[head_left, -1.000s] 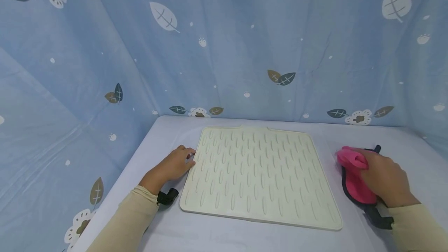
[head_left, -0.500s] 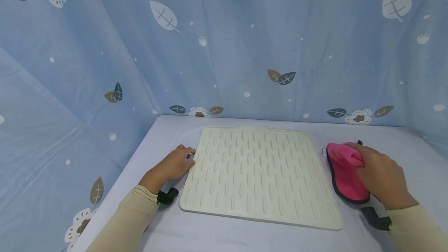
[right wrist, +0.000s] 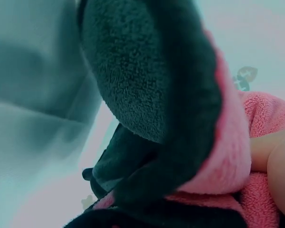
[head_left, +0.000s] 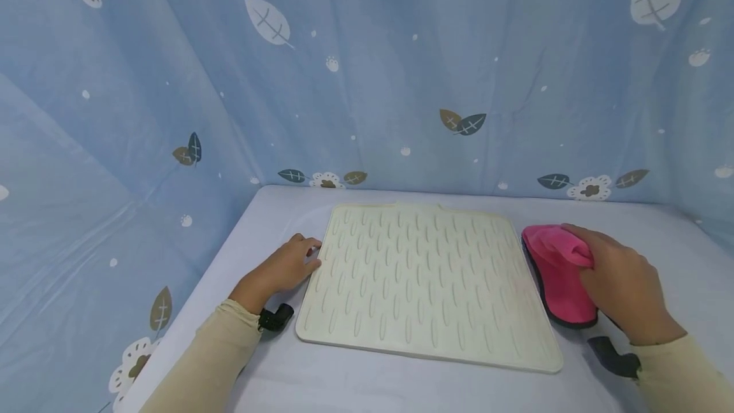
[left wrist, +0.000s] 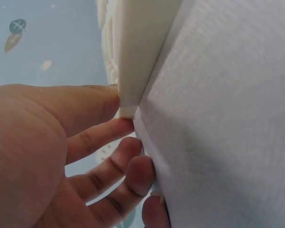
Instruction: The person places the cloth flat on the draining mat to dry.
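Note:
A cream silicone mat (head_left: 424, 279) with raised ridges lies flat in the middle of the table. My left hand (head_left: 283, 269) rests on the table at the mat's left edge, fingertips touching it. In the left wrist view the fingers (left wrist: 99, 137) lie loosely against the mat's edge (left wrist: 133, 57). My right hand (head_left: 622, 282) grips a pink cloth (head_left: 556, 269) with a dark border at the mat's right edge. In the right wrist view the cloth's dark underside (right wrist: 147, 85) fills the frame, with its pink side (right wrist: 228, 161) bunched under my fingers.
Blue fabric with leaf and flower prints (head_left: 367, 81) closes off the back and left sides. The pale table top (head_left: 367, 387) reaches the front. Black wrist mounts (head_left: 275, 318) (head_left: 615, 355) sit on the table by both sleeves.
My right hand has slid the pink cloth leftward, from well right of the mat up to its right edge. The left hand has stayed where it was.

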Demonstrator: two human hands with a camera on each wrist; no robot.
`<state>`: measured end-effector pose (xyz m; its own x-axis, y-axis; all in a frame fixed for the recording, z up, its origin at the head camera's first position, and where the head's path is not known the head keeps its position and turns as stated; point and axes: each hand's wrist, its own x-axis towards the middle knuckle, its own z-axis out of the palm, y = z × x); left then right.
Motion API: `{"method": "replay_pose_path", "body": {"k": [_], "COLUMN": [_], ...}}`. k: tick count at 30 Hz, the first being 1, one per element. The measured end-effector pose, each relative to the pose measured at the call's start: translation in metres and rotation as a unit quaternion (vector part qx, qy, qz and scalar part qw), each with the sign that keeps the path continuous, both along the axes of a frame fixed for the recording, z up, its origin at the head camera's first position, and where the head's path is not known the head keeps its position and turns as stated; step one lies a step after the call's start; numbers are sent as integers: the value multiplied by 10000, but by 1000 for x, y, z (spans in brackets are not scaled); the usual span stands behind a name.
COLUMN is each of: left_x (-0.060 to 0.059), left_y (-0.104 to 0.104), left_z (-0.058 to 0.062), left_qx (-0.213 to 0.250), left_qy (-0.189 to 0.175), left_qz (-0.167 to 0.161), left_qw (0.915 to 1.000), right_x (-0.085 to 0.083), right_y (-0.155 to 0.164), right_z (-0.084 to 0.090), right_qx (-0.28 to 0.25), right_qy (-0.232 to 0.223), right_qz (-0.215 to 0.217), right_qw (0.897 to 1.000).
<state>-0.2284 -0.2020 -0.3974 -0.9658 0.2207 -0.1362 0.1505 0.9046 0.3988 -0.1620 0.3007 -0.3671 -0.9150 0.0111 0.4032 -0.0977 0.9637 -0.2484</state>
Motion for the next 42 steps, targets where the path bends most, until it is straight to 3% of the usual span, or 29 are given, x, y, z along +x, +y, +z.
{"method": "replay_pose_path", "body": {"k": [20,31,42], "left_x": [-1,-2,-2], "left_y": [-3,-2,-1], "left_z": [-2,-4,-5], "left_qx": [-51,-26,-20], "left_qy": [98,100,111], "left_qz": [-18,-73,-75], "left_qw": [9999,9999,9999], "right_x": [16,21,29], "right_y": [-31,-42,-52], "right_z": [21,23,28], "right_qx": [-61,-215,-195], "right_qy": [823,733,1005], "right_qz": [653,655,850], "right_qw": [9944,9949,9911]}}
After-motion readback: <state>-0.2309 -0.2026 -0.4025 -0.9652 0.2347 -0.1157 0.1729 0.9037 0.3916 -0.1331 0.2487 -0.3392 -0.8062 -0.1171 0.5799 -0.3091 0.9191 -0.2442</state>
